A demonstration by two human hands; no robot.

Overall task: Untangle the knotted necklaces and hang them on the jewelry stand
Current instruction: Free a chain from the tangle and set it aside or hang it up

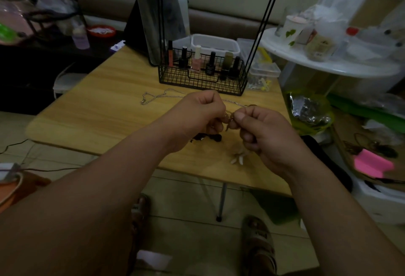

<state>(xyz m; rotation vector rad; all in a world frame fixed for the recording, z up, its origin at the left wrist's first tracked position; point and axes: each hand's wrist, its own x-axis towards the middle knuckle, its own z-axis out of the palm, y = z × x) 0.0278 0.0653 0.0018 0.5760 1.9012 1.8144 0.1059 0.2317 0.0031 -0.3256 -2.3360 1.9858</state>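
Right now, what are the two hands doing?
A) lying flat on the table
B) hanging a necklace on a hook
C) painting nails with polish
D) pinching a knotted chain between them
D: the left hand and the right hand both pinch the knotted chain just above the table.

**Knotted necklace (163, 95) in front of the jewelry stand (197, 83)**

The thin silver necklace trails across the bench (98, 111). Its tangled part is pinched between the left hand (197, 111) and the right hand (263, 131). Just behind it, the black wire stand is upright, with a mesh basket base and hooks on top.
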